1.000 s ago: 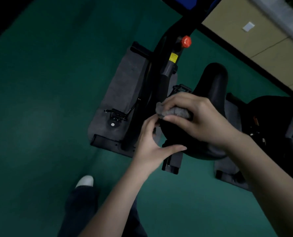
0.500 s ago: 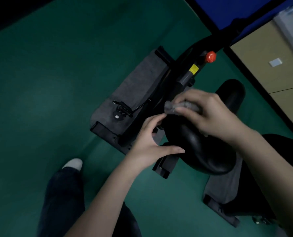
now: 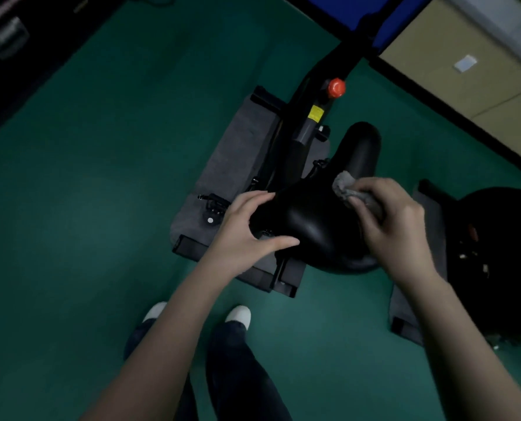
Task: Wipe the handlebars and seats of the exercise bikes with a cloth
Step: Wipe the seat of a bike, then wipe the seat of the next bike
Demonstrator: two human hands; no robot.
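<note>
A black exercise bike seat (image 3: 317, 220) fills the middle of the head view, its narrow nose pointing up and away. My right hand (image 3: 389, 220) presses a grey cloth (image 3: 345, 186) against the seat's right side, fingers closed around the cloth. My left hand (image 3: 247, 235) grips the seat's left rear edge, thumb underneath and fingers over the top. The bike frame (image 3: 301, 138), with a red knob (image 3: 336, 87) and a yellow label, runs up from the seat. The handlebars are not visible.
The bike stands on a grey mat (image 3: 234, 156) on green floor (image 3: 101, 208). A second black bike (image 3: 496, 253) on its own mat sits at the right. My white shoes (image 3: 238, 314) are just below the seat. Beige cabinets (image 3: 465, 71) line the upper right.
My right hand has carried the cloth from the seat's left front edge across to its right side. My left hand has closed onto the seat's rear edge. The view shifted.
</note>
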